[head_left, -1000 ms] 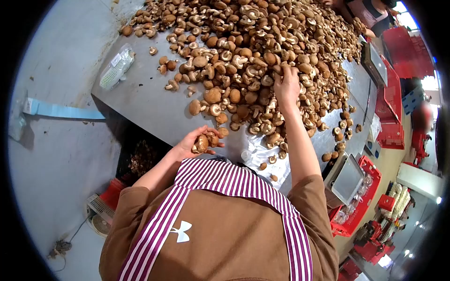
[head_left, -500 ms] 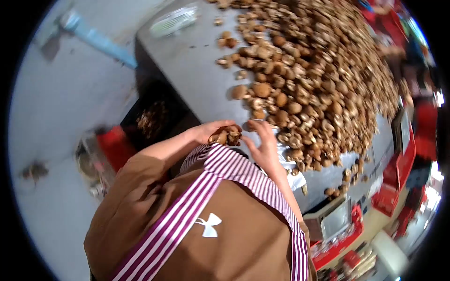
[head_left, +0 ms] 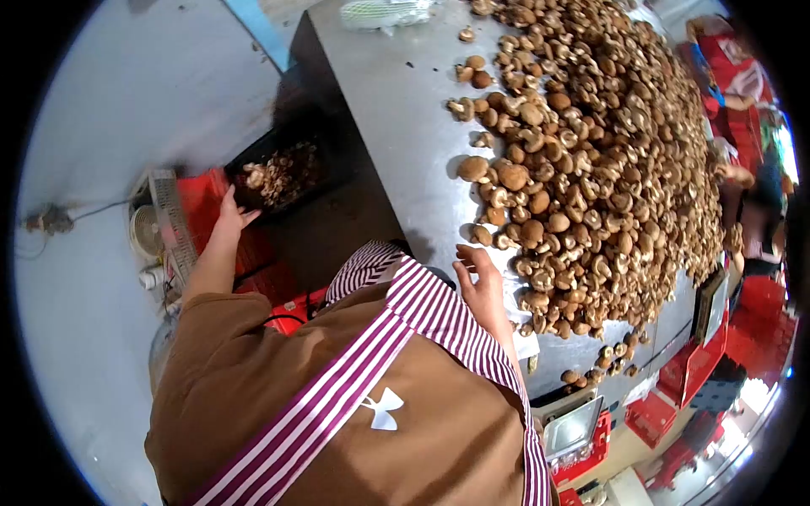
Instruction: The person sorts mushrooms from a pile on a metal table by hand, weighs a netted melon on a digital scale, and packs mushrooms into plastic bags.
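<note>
Head view: a smooth grey metal counter (head_left: 380, 93) bears heaped brown, round-capped mushrooms (head_left: 616, 169); red plastic crates (head_left: 693, 364) stand beyond. The left hand (head_left: 233, 211), grip spread, is beside a dark bin (head_left: 253, 150); the right hand (head_left: 481, 284), grip parted, nears the counter's edge.

The mushrooms (head_left: 624, 160) are brightly lit and shown fairly sharply, with small dark shadows caught between their caps. A pale sheen is cast on the table (head_left: 388, 93), while the space below is sunk in deep shadow and the scraps (head_left: 287, 173) are left dim. White glare is burnt in at far right, where detail is smeared. Straight edges are bent by the fisheye lens; the corners are blacked out.
</note>
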`<action>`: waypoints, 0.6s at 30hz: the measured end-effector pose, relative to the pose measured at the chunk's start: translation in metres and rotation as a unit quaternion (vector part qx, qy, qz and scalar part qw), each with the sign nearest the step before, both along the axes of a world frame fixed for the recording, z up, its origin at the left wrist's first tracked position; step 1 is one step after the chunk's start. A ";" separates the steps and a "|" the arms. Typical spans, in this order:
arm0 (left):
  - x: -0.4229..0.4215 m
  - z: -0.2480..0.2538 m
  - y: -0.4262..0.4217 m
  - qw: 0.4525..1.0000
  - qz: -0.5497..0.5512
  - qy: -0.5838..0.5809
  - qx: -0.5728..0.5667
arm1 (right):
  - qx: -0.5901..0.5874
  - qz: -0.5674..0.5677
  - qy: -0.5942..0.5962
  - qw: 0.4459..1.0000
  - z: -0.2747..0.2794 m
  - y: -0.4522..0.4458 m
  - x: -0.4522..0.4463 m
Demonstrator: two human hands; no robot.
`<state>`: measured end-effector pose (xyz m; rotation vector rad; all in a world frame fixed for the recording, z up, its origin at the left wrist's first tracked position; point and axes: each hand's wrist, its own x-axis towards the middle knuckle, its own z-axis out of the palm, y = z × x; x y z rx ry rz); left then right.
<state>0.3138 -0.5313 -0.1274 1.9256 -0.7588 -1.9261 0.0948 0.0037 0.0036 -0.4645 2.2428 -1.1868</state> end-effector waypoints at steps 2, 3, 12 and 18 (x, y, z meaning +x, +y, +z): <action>-0.013 -0.011 -0.007 0.994 -0.067 -0.079 -0.042 | -0.016 0.008 0.026 0.999 -0.007 0.000 -0.001; -0.025 -0.016 -0.005 0.989 -0.122 -0.050 -0.059 | -0.016 0.007 0.028 0.999 -0.007 -0.002 -0.001; -0.298 0.034 0.174 0.755 -0.589 0.095 -0.271 | -0.131 -0.158 -0.247 0.947 -0.058 -0.001 0.010; -0.427 -0.050 0.216 0.697 -0.583 0.113 -0.402 | -0.280 -0.352 -0.507 0.735 -0.084 0.026 0.004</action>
